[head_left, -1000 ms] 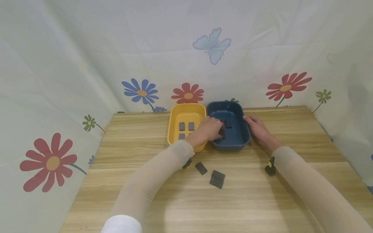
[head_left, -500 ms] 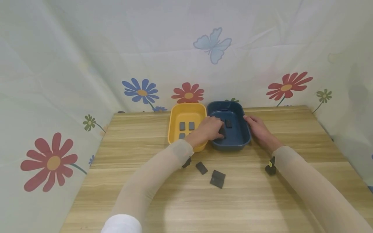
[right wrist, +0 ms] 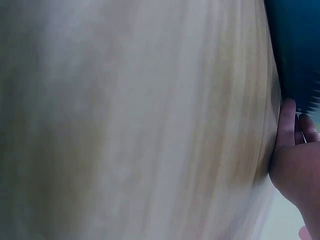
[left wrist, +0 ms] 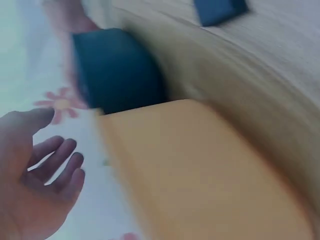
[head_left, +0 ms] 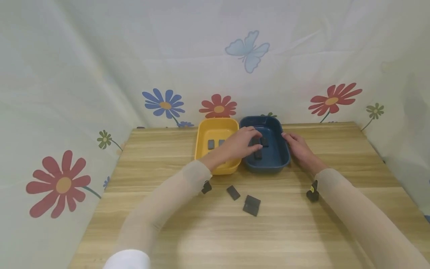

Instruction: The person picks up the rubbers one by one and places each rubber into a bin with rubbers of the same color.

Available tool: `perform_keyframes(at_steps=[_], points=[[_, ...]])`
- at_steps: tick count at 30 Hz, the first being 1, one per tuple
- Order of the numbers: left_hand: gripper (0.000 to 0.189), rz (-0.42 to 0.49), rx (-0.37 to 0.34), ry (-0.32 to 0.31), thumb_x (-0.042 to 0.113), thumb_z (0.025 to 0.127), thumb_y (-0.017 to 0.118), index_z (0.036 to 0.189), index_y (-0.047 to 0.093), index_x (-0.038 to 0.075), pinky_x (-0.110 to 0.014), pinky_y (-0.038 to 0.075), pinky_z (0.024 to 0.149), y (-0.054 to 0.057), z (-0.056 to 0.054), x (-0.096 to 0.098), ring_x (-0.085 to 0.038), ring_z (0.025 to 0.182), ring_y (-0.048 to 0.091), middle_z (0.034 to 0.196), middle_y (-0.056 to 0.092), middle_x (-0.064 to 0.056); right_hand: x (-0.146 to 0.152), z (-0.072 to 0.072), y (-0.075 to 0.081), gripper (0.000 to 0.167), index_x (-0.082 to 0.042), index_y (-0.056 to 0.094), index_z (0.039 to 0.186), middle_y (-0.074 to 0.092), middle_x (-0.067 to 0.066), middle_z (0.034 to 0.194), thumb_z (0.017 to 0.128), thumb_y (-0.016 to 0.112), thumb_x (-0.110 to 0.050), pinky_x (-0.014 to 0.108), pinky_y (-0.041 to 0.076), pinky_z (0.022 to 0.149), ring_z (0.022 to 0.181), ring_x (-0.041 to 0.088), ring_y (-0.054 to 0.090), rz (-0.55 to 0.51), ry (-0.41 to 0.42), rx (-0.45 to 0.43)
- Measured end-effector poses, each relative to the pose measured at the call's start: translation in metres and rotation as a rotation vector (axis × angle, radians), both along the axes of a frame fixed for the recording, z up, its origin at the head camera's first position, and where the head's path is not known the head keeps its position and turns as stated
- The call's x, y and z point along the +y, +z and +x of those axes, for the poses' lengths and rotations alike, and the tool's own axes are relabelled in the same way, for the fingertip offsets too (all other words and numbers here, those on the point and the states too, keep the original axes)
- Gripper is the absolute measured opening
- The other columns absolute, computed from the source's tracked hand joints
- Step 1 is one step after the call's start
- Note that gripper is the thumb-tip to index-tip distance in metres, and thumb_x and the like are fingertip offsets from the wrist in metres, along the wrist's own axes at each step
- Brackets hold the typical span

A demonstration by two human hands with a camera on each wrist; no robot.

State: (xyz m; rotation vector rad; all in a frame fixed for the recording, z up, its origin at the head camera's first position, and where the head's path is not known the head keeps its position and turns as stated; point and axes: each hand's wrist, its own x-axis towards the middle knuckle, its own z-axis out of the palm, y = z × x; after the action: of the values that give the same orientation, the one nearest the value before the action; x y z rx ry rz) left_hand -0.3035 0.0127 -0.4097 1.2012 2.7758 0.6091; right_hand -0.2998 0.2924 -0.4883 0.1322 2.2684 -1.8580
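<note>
Over the blue tray (head_left: 283,161), my left hand (head_left: 242,144) hovers with thumb and fingers apart. Its gap is bare in the left wrist view, where the left hand (left wrist: 42,185) shows loosely bent fingers. Below the fingertips lie small black rectangular blocks; a near block (head_left: 258,154) and a right block (head_left: 264,142) show, and another is partly hidden by the fingers. My right hand (head_left: 300,151) holds the blue tray's right side, digits at the rim. In the right wrist view, the right hand (right wrist: 297,150) has fingers against the outer wall.
A yellow tray (head_left: 201,129) stands left against the blue one, with grey blocks (head_left: 211,144) inside, partly covered by my left forearm. On the wooden table (head_left: 215,231) in front lie a single black block (head_left: 233,192) and a dark pair (head_left: 252,205). A flowered cloth (head_left: 188,56) hangs behind.
My left hand has let go of the near black block in the blue tray and risen, drawing back slightly with its fingers spreading. The right hand stays at the tray's side.
</note>
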Motion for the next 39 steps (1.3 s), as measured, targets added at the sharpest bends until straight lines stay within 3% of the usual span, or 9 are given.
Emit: perform_keyframes(at_steps=[4, 8, 13, 17, 23, 29, 32, 36, 39], points=[[0.048, 0.045, -0.052, -0.034, 0.038, 0.101, 0.075, 0.141, 0.065, 0.013, -0.029, 0.050, 0.110, 0.022, 0.018, -0.017, -0.015, 0.119, 0.059, 0.131, 0.065, -0.002, 0.001, -0.001, -0.001, 0.072, 0.004, 0.041, 0.157, 0.044, 0.022, 0.159, 0.112, 0.044, -0.052, 0.049, 0.029, 0.127, 0.145, 0.031, 0.041, 0.000, 0.000, 0.005], [0.053, 0.019, -0.088, -0.048, 0.040, 0.099, 0.077, 0.142, 0.065, 0.013, -0.033, 0.050, 0.110, 0.029, 0.037, -0.037, -0.017, 0.124, 0.059, 0.135, 0.065, -0.002, 0.000, 0.000, 0.001, 0.068, 0.005, 0.041, 0.158, 0.044, 0.023, 0.159, 0.113, 0.043, -0.047, 0.047, 0.030, 0.126, 0.143, 0.029, 0.042, -0.019, 0.000, -0.005], [0.054, 0.000, -0.092, -0.062, 0.038, 0.097, 0.080, 0.141, 0.065, 0.010, -0.034, 0.051, 0.109, 0.021, 0.066, -0.057, -0.019, 0.124, 0.060, 0.135, 0.066, -0.004, 0.003, -0.001, -0.004, 0.068, 0.003, 0.038, 0.160, 0.042, 0.022, 0.161, 0.114, 0.042, -0.047, 0.048, 0.028, 0.127, 0.146, 0.030, 0.040, -0.020, 0.003, -0.007], [0.050, -0.022, -0.061, -0.073, 0.034, 0.095, 0.083, 0.135, 0.069, 0.008, -0.030, 0.054, 0.098, 0.009, 0.091, -0.067, -0.017, 0.111, 0.062, 0.126, 0.068, -0.003, 0.003, 0.000, -0.005, 0.070, 0.003, 0.040, 0.159, 0.046, 0.022, 0.158, 0.113, 0.042, -0.050, 0.045, 0.034, 0.124, 0.140, 0.027, 0.046, -0.012, 0.000, -0.001], [0.052, -0.072, -0.068, 0.021, 0.034, 0.092, 0.086, 0.133, 0.070, 0.008, -0.030, 0.057, 0.093, -0.004, 0.121, -0.078, -0.015, 0.105, 0.063, 0.121, 0.070, -0.006, 0.001, 0.000, -0.003, 0.070, 0.003, 0.043, 0.157, 0.050, 0.021, 0.153, 0.113, 0.043, -0.051, 0.037, 0.041, 0.117, 0.130, 0.019, 0.052, -0.015, -0.017, 0.002], [0.064, -0.077, -0.047, 0.078, 0.031, 0.090, 0.088, 0.145, 0.065, 0.009, -0.032, 0.056, 0.096, -0.020, 0.133, -0.085, -0.017, 0.113, 0.064, 0.128, 0.070, -0.004, -0.001, 0.000, -0.003, 0.070, 0.004, 0.043, 0.157, 0.048, 0.022, 0.155, 0.113, 0.044, -0.050, 0.044, 0.035, 0.123, 0.137, 0.024, 0.048, -0.009, -0.018, 0.008], [0.068, -0.092, -0.025, 0.085, 0.031, 0.089, 0.088, 0.148, 0.063, 0.010, -0.031, 0.057, 0.091, -0.030, 0.133, -0.087, -0.015, 0.106, 0.063, 0.121, 0.070, -0.002, -0.001, 0.001, -0.003, 0.069, 0.005, 0.044, 0.156, 0.049, 0.023, 0.154, 0.113, 0.043, -0.049, 0.042, 0.038, 0.120, 0.134, 0.022, 0.050, 0.003, -0.019, 0.019], [0.051, -0.110, -0.020, 0.096, 0.031, 0.088, 0.087, 0.133, 0.071, 0.012, -0.031, 0.057, 0.084, -0.042, 0.132, -0.088, -0.014, 0.096, 0.062, 0.107, 0.067, 0.002, -0.001, 0.001, -0.002, 0.069, 0.005, 0.044, 0.156, 0.050, 0.022, 0.154, 0.113, 0.043, -0.049, 0.038, 0.042, 0.117, 0.128, 0.018, 0.053, 0.001, -0.021, 0.023], [0.039, -0.119, -0.036, 0.114, 0.032, 0.088, 0.087, 0.121, 0.074, 0.014, -0.032, 0.057, 0.086, -0.050, 0.131, -0.089, -0.014, 0.097, 0.063, 0.106, 0.067, 0.003, -0.002, 0.000, -0.003, 0.069, 0.005, 0.045, 0.155, 0.050, 0.022, 0.153, 0.113, 0.045, -0.049, 0.039, 0.042, 0.117, 0.127, 0.017, 0.053, -0.006, -0.021, 0.023]])
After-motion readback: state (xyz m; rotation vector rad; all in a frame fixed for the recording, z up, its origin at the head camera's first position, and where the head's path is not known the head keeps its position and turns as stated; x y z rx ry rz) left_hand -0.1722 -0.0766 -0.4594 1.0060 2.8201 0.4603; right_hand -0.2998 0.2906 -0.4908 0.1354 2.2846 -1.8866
